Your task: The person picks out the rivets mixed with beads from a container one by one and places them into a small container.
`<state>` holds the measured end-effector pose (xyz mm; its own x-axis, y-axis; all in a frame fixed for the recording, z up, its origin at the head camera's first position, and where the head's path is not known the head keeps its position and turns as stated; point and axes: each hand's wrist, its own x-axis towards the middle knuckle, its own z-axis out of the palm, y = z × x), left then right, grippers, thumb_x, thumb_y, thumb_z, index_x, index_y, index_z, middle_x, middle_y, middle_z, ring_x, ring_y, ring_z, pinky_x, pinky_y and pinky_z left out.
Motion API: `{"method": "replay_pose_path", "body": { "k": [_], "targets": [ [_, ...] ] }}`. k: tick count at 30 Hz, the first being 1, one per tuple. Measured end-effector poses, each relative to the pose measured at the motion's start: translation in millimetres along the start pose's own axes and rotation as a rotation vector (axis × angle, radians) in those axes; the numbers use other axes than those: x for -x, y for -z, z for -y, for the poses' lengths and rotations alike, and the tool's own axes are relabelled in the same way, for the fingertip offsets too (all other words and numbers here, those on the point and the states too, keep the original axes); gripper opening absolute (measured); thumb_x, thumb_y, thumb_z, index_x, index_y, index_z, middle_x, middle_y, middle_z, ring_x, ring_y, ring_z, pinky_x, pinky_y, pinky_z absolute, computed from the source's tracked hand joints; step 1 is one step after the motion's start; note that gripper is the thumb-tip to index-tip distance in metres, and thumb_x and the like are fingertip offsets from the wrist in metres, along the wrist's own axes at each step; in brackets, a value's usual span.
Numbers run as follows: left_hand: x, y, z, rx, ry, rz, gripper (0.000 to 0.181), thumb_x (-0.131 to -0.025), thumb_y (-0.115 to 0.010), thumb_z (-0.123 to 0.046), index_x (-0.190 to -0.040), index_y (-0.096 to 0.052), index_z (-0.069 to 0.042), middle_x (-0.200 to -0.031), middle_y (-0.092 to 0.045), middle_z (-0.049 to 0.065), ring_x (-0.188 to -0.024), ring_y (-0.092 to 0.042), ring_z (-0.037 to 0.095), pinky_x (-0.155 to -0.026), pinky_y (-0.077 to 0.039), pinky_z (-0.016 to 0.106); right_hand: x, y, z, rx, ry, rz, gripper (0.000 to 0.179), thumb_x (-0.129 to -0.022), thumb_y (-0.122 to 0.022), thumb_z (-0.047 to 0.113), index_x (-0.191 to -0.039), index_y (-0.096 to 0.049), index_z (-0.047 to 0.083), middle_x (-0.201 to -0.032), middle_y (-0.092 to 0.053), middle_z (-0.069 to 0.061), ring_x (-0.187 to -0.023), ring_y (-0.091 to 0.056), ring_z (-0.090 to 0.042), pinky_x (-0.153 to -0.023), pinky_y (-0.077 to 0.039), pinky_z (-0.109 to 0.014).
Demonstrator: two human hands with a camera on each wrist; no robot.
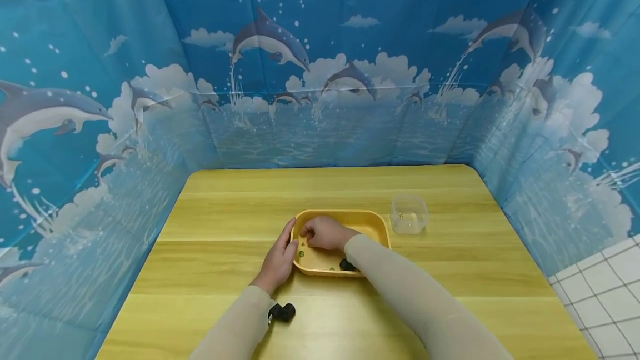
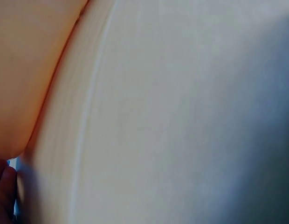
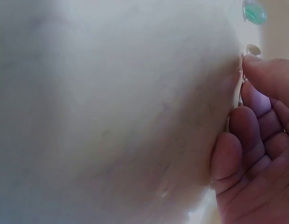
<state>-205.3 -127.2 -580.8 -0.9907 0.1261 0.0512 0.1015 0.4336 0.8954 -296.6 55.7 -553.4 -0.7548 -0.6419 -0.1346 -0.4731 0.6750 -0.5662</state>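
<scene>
On the table stands a shallow yellow tray (image 1: 367, 214). My left hand (image 1: 276, 264) holds its left end, fingers along the outer wall and thumb at the rim. Inside the tray, my right hand (image 1: 326, 233) reaches to the left end with curled fingers. Thumb and forefinger tips nearly meet in the right wrist view; whether they pinch a small clear piece there is unclear. Beside them lie a small round piece (image 3: 253, 50) and a glossy green, glass-like piece (image 3: 255, 13). Another tiny green piece (image 1: 332, 269) lies near the tray's front wall.
A clear plastic box (image 1: 409, 216) with a few tiny pieces in it stands right of the tray. Black wrist cameras show at the left wrist (image 1: 282, 313) and right wrist (image 1: 346, 264). A dolphin-print curtain (image 1: 320, 132) hangs behind the wooden table (image 1: 240, 204).
</scene>
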Motion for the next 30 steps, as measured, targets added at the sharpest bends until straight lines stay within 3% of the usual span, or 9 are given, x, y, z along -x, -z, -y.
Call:
{"method": "replay_pose_path", "body": {
  "k": [9, 19, 30],
  "targets": [
    [-2.5, 1.5, -1.9, -0.01, 0.009, -0.002, 0.058, -0.114, -0.042, -0.028, -0.169, -0.024, -0.034, -0.172, -0.032, 0.009, -0.156, -0.036, 0.035, -0.125, -0.032, 0.061, -4.9, -0.2, -0.1, 0.035, 0.017, 0.0, 0.024, -0.092, -0.08, 0.015, -0.116, -0.081, 0.017, -0.097, -0.074, 0.009, -0.083, -0.06, -0.006, -0.082, -0.053, -0.026],
    [1.5, 0.9, -1.9, -0.012, 0.014, 0.003, 0.057, -0.114, -0.04, -0.029, -0.169, -0.024, -0.034, -0.172, -0.033, 0.008, -0.155, -0.037, 0.036, -0.124, -0.034, 0.062, -5.8, -6.6, 0.3, 0.046, 0.039, -0.004, 0.009, -0.092, -0.082, 0.019, -0.1, -0.084, 0.022, -0.094, -0.078, 0.012, -0.081, -0.064, -0.002, -0.081, -0.055, -0.025],
    [0.7, 1.2, 1.3, -0.001, 0.009, 0.012, 0.057, -0.115, -0.04, -0.03, -0.169, -0.022, -0.035, -0.173, -0.031, 0.007, -0.157, -0.034, 0.033, -0.125, -0.033, 0.058, -6.3, -7.7, 0.9, 0.051, 0.026, -0.004, 0.008, -0.093, -0.081, 0.019, -0.099, -0.085, 0.022, -0.098, -0.079, 0.01, -0.087, -0.067, -0.005, -0.084, -0.057, -0.027]
  ]
}}
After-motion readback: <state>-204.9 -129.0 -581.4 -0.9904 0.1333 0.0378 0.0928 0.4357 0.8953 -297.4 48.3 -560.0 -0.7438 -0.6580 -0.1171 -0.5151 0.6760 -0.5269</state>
